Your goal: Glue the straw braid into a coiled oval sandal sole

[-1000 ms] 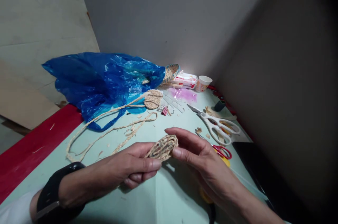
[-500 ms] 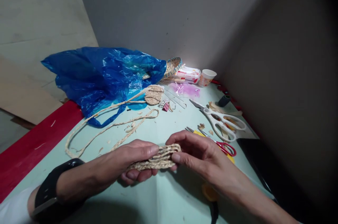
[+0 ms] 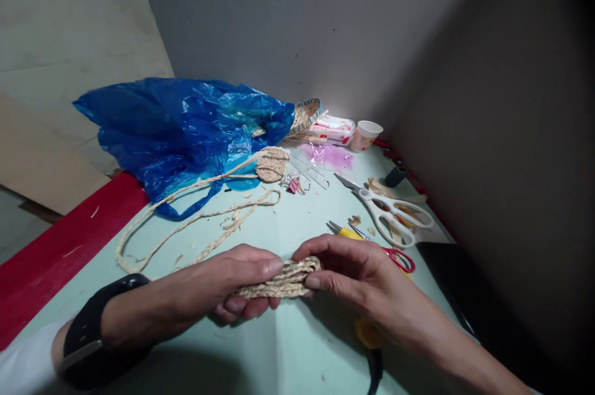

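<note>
A folded bundle of braided straw cord (image 3: 283, 283) lies between my two hands above the table. My left hand (image 3: 242, 280) is closed round its left part, thumb on top and fingers underneath. At the bundle's right end, my right hand (image 3: 348, 271) pinches the cord between thumb and fingers. A long loose length of braided straw (image 3: 186, 224) runs over the table beyond my left hand. It loops back toward a flat woven straw piece (image 3: 272, 164) beside the blue plastic bag (image 3: 186, 128).
White-handled scissors (image 3: 385, 209) lie at the right, near red-handled scissors (image 3: 400, 258). Behind stand a paper cup (image 3: 366, 136), a white-and-red packet (image 3: 332, 129) and a small basket (image 3: 307, 115). A dark spool (image 3: 395, 176) and pink clip (image 3: 293, 185) lie about. A black flat object (image 3: 455, 283) is at the right edge.
Both hands keep their hold on the straw cord bundle and have barely shifted. The view has moved very slightly.
</note>
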`<state>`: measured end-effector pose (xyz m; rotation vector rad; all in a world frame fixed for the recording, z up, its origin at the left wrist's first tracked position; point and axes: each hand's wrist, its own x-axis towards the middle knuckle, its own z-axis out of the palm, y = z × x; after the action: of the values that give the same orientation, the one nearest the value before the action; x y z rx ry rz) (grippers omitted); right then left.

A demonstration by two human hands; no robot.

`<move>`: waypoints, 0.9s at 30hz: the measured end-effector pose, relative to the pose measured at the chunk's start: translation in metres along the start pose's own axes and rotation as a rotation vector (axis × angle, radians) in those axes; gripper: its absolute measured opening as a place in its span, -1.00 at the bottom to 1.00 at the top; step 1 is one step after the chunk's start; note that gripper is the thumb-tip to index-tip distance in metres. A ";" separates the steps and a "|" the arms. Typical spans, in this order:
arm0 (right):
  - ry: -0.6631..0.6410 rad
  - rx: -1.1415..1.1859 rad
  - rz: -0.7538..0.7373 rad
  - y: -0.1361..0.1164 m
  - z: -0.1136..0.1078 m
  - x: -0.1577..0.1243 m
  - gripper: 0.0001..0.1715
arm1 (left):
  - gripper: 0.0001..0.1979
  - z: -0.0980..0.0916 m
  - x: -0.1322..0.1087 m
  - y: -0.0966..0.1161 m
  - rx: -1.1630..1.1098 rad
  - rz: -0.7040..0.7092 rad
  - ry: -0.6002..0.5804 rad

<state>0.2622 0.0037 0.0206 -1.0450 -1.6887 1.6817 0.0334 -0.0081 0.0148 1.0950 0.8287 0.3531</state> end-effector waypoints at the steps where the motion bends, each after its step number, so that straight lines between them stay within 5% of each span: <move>1: -0.011 -0.082 -0.026 0.000 -0.001 -0.001 -0.79 | -0.59 0.000 0.000 0.000 -0.005 -0.002 -0.003; 6: -0.013 -0.477 -0.260 0.000 -0.004 -0.007 -0.59 | -0.60 0.001 -0.001 -0.002 -0.052 0.026 -0.019; 10: -0.023 -0.484 -0.388 0.000 -0.004 -0.007 -0.60 | -0.62 0.001 -0.001 -0.003 -0.097 -0.006 0.007; 23: 0.061 -0.405 -0.259 0.000 -0.006 0.001 -0.70 | -0.63 0.001 0.004 -0.006 -0.101 0.071 0.026; 27: 0.087 -0.393 -0.219 -0.003 -0.006 0.000 -0.71 | -0.69 0.007 0.003 0.001 0.144 0.124 0.211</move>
<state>0.2668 0.0078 0.0244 -1.0405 -2.0420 1.1777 0.0402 -0.0102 0.0154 1.2611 0.9872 0.5259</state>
